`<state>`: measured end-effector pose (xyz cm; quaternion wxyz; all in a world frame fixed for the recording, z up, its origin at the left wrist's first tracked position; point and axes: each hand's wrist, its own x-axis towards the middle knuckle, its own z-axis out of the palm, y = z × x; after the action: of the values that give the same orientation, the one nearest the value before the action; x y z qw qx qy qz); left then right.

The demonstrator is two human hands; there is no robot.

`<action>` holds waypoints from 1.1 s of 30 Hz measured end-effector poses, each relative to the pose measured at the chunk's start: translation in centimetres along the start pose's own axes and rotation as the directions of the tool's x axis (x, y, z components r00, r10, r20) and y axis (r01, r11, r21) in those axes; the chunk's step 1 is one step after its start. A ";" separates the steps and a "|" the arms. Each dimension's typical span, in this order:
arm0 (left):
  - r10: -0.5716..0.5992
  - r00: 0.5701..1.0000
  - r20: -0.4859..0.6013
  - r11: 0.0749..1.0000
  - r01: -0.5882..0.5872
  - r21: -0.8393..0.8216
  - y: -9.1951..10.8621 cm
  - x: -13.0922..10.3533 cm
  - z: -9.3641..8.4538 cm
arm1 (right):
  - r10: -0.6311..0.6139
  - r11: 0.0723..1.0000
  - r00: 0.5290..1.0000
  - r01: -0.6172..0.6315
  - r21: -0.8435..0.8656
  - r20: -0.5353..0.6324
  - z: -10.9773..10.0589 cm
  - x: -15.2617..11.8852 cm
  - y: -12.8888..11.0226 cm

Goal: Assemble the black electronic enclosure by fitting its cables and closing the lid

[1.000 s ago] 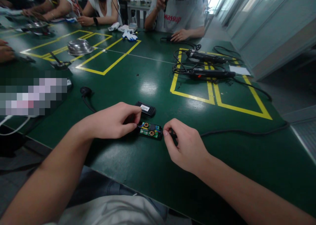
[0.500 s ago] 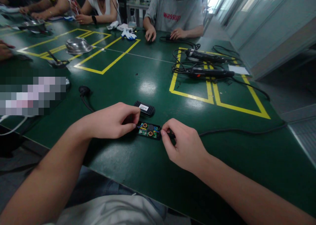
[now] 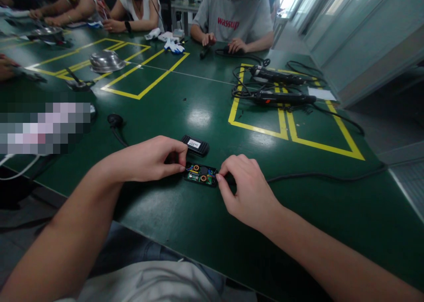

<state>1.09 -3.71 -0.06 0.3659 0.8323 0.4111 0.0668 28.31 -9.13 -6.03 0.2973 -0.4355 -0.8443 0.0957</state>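
An open black case with a green circuit board (image 3: 200, 174) lies flat on the green table, its copper coils and coloured wires facing up. At its left end, my left hand (image 3: 162, 158) is closed, thumb and forefinger pinching the case's edge where a cable comes in. My right hand (image 3: 247, 187) pinches the opposite end of the case, beside the black cable (image 3: 304, 176) that runs off to the right. Just beyond the case rests its ribbed black cover (image 3: 195, 145) with a white label. The fingertips partly hide both cable entries.
A black power plug (image 3: 115, 120) lies beyond my left forearm. Two electric screwdrivers (image 3: 281, 98) with tangled cords are at the right inside yellow tape. A metal bowl (image 3: 106, 61) stands at the far left. Across the table a person (image 3: 232, 23) sits with both hands on the tabletop.
Both my hands stay at the two ends of the case, with my right fingers shifted slightly. Across the table, the person's hand has lifted off a small dark object.
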 end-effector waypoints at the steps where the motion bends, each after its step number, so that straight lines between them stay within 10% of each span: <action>1: 0.020 1.000 -0.007 1.000 -0.020 0.024 0.0 0.0 -0.1 | 0.001 1.000 1.000 -0.001 0.002 0.001 0.0 0.0 0.0; 13: 0.187 0.930 -0.315 0.950 -0.090 0.298 -0.1 1.1 1.3 | 0.003 1.000 1.000 -0.003 0.006 -0.001 0.2 -0.1 -0.1; 22: 0.070 0.947 -0.314 0.935 0.048 0.352 -1.2 2.1 1.9 | 0.014 0.999 1.000 -0.015 0.046 0.016 -0.1 -0.2 0.0; 28: 0.207 0.917 -0.342 0.969 -0.144 0.200 -0.2 1.1 1.5 | 0.046 0.997 0.999 -0.045 0.059 -0.001 -0.2 -0.3 -0.2; 33: 0.269 0.955 -0.129 0.960 -0.254 0.121 1.0 0.7 1.5 | 0.034 0.997 0.999 -0.035 0.067 0.004 -0.2 -0.3 -0.4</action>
<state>2.80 -4.41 -0.66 0.2798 0.8901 0.3257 0.1531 28.34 -9.62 -5.81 0.3088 -0.4397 -0.8334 0.1295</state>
